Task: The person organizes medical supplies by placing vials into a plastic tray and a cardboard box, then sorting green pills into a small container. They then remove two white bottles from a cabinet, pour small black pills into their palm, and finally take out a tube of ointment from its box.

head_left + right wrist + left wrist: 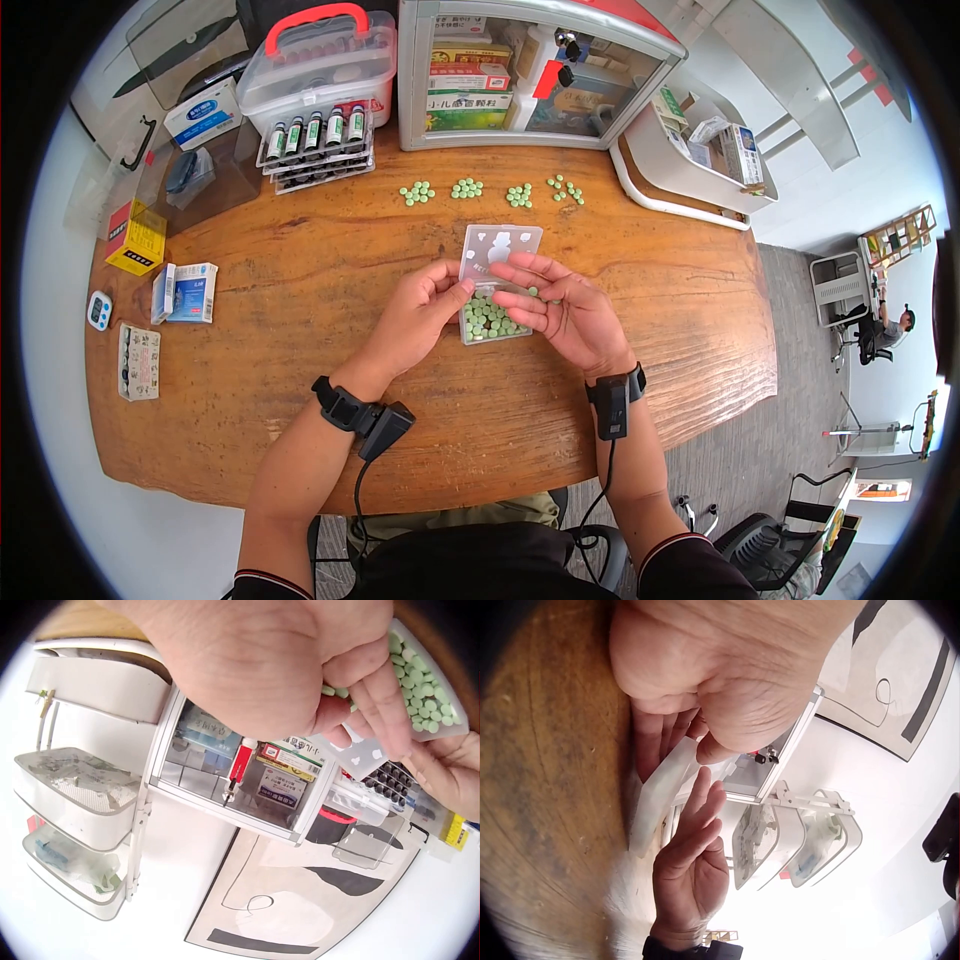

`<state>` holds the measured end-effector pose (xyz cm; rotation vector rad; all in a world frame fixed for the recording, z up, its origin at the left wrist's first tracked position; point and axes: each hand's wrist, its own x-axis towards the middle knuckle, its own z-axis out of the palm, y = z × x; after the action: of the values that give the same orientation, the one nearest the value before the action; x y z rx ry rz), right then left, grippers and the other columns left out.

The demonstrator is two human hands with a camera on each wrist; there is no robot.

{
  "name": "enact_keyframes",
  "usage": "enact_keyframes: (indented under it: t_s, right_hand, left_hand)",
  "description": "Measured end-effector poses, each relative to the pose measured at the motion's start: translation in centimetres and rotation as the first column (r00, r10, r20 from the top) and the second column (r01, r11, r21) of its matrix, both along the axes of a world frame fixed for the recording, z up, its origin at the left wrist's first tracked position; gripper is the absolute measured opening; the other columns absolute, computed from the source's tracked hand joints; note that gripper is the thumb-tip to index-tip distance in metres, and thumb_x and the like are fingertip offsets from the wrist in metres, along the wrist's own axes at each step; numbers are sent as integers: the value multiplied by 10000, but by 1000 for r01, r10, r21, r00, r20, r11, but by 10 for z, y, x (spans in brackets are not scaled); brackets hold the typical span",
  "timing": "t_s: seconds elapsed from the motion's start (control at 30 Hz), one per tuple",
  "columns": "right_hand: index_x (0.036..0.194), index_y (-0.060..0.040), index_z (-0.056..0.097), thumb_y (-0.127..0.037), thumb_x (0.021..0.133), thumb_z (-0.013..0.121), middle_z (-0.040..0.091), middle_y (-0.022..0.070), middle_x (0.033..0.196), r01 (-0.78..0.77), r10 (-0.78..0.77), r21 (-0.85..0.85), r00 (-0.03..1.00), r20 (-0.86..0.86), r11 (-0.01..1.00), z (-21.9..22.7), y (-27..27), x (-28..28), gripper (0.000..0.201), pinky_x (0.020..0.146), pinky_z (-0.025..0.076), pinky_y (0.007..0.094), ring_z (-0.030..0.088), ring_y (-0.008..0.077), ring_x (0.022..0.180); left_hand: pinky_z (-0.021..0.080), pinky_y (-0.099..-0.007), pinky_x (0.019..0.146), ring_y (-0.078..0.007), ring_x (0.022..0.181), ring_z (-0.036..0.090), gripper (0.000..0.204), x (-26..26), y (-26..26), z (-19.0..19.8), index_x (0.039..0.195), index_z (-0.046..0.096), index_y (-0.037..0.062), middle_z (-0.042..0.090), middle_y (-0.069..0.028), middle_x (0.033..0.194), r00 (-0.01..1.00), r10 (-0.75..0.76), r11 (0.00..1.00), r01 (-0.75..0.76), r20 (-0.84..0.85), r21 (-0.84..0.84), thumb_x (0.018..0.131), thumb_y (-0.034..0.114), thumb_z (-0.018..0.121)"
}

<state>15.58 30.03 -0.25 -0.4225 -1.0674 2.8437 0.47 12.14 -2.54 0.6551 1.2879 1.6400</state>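
A small clear plastic case (496, 341) with its lid (488, 243) raised, printed with white figures, stands low over the table in front of me. Many round green tablets (487, 318) fill it. My left hand (425, 305) grips the case's left side, with the thumb near the hinge. Over the right part of the case is my right hand (567, 308), its fingers extended with slight bends. A few green tablets (335, 691) show by those fingers in the right wrist view, partly hidden by the hand. The left wrist view shows the case wall (664, 791) under the left fingers.
Several small tablet groups (467, 188) lie in a row behind the case. A glass-front medicine cabinet (540, 80), clear tub (320, 75) and trays of vials (315, 135) stand at the back. Medicine boxes (190, 293) lie left; a white cart (690, 150) is right.
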Motion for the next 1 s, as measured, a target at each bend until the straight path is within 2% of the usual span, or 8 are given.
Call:
enact_keyframes:
  t_s: [0.1,0.27,0.4,0.47,0.7,0.8,1.0]
  right_hand:
    - [1462,62,401,22,960,364,492,251,1484,-28,28,12,1000,-11,1000,-5,4,1,505,1015,571,384,633,366,1228]
    - [1498,45,376,12,966,378,488,226,1501,-90,82,-55,988,-130,994,-16,10,3,533,997,580,376,646,348,1214]
    - [1495,46,379,0,973,369,485,229,1501,-23,22,-13,998,-50,1000,-4,2,1,524,1008,572,380,636,350,1229]
    - [1493,57,375,19,945,353,478,249,1499,-15,13,-53,999,-41,998,0,1,1,550,1055,540,396,596,357,1282]
    - [1452,96,412,69,867,350,465,296,1487,-24,23,-12,997,-78,1000,2,-2,1,589,1136,470,416,519,368,1365]
    - [1436,103,429,78,878,357,466,300,1485,-21,21,-2,998,-65,1000,2,-2,2,563,1132,476,406,524,368,1360]
    - [1427,106,442,13,992,394,487,297,1468,-51,52,45,998,-21,998,5,-4,1,447,1104,502,381,560,356,1326]
  left_hand:
    - [559,-265,833,-94,960,653,223,0,0,-2,1213,594,-27,681,-60,1098,1000,1,1000,-2,-6,-8,1077,130,515]
    - [562,-268,838,-95,966,655,228,0,0,0,1218,594,-31,683,-63,1104,1000,4,1000,-4,-17,-10,1076,131,517]
    - [560,-266,839,-95,968,654,229,-1,0,-2,1219,594,-33,684,-65,1105,1000,-5,1000,5,-17,-2,1075,128,518]
    - [559,-265,840,-94,969,653,229,-1,0,-2,1220,593,-34,684,-65,1104,1000,-8,1000,8,-21,3,1074,125,519]
    - [549,-258,833,-87,963,643,220,1,0,-1,1216,596,-31,682,-62,1096,1000,9,1000,-9,-27,-4,1070,115,521]
    - [548,-267,848,-92,976,641,233,-1,-1,-4,1228,595,-16,676,-54,1110,999,-9,1000,8,-39,-4,1072,141,525]
    - [549,-275,866,-99,992,640,244,-2,-1,-5,1235,594,-4,670,-47,1124,998,-28,1000,27,-58,-11,1076,168,527]
